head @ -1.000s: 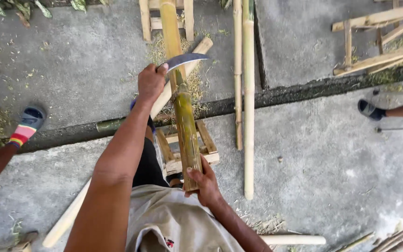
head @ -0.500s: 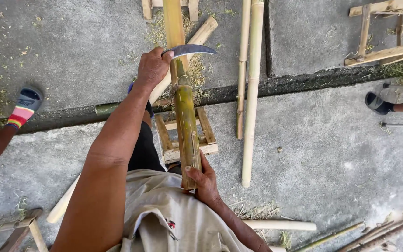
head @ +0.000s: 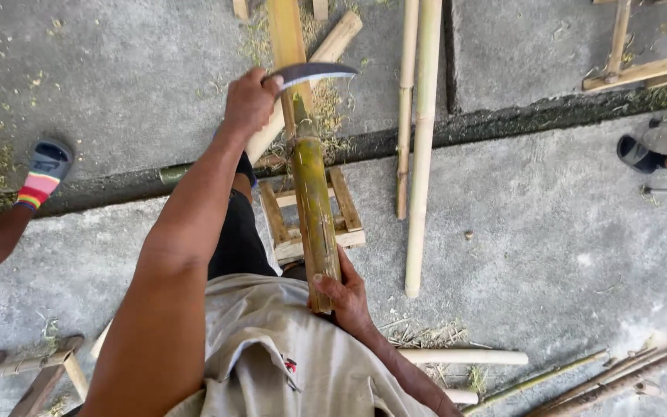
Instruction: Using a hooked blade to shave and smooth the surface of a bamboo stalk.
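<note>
The left hand (head: 250, 100) is closed on a curved knife (head: 310, 73); the right hand (head: 345, 297) clasps the bamboo pole (head: 312, 193) at its near end. The pole looks stiff, hard and smooth-skinned.

From my remote seat I can find no package, sign or screen anywhere in view. The one thing close to a label is a small printed mark (head: 290, 364) on the front of the person's grey shirt (head: 272, 347), low in the frame just left of centre (a tiny patch of red and dark colour, too small to make out its shape).
</note>
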